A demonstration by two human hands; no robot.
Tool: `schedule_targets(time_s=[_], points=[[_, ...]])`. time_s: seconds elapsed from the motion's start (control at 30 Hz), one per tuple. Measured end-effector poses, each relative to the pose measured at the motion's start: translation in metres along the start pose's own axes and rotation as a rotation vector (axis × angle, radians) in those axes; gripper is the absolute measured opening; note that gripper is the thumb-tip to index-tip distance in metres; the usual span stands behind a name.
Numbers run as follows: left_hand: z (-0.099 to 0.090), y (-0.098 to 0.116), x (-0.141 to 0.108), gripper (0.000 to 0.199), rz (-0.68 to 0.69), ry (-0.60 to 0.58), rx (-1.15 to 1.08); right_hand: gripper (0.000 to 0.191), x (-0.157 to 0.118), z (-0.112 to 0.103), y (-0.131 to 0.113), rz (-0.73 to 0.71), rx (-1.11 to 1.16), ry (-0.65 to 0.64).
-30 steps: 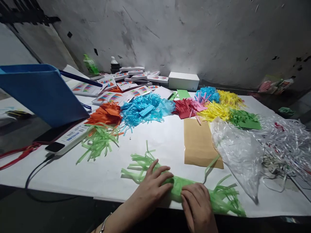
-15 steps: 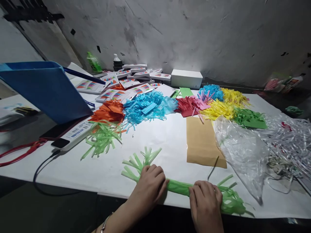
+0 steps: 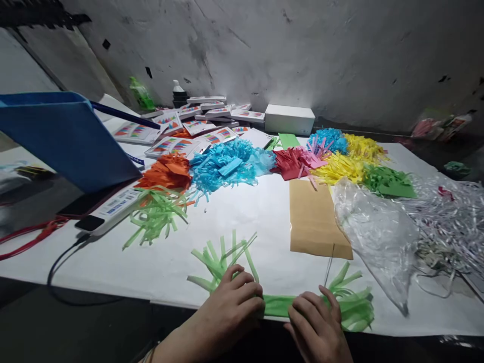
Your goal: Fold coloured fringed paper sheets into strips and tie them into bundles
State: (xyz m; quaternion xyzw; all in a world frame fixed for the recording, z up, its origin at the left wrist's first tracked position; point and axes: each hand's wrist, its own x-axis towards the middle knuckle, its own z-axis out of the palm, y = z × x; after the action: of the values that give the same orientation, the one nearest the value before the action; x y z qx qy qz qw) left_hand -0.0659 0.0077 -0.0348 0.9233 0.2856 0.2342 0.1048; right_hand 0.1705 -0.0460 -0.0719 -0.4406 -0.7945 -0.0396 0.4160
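Shifted closer to the near edge of the table [image 3: 242,214], green tissue [image 3: 278,305] lies lengthwise along that edge, fingers of left hand [image 3: 237,301] and right hand [image 3: 318,318] clamped over it, neither nearer

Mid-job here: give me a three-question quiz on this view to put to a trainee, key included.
1. True or false: the left hand and the right hand are both touching the green fringed strip.
2. Which colour of bundle lies between the orange bundle and the red bundle? A yellow, B blue, C pink.
3. Fill in: just left of the clear plastic bag lies a flat sheet coloured ____.

Key: 1 true; 2 B; 3 brown.
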Motion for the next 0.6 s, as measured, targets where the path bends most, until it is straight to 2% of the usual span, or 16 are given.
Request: schedule_targets(time_s=[0.07, 0.2, 0.37, 0.47, 0.6], points=[[0.003, 0.000, -0.003, 0.007, 0.007, 0.026, -0.014, 0.010, -0.003, -0.002, 0.000, 0.024, 0.046, -0.020], [0.009, -0.002, -0.007, 0.015, -0.025, 0.103, -0.068, 0.011, -0.003, -0.010, 0.001, 0.012, 0.057, -0.155], [0.009, 0.002, -0.010, 0.020, -0.111, 0.169, -0.043, 0.019, -0.004, -0.003, -0.005, 0.176, 0.023, -0.103], [0.008, 0.006, -0.008, 0.019, -0.195, 0.154, 0.032, 0.020, -0.003, 0.006, -0.011, 0.252, -0.086, -0.071], [0.010, 0.008, -0.001, 0.015, -0.326, 0.088, 0.131, 0.016, 0.003, 0.010, -0.014, 0.318, -0.232, -0.090]])
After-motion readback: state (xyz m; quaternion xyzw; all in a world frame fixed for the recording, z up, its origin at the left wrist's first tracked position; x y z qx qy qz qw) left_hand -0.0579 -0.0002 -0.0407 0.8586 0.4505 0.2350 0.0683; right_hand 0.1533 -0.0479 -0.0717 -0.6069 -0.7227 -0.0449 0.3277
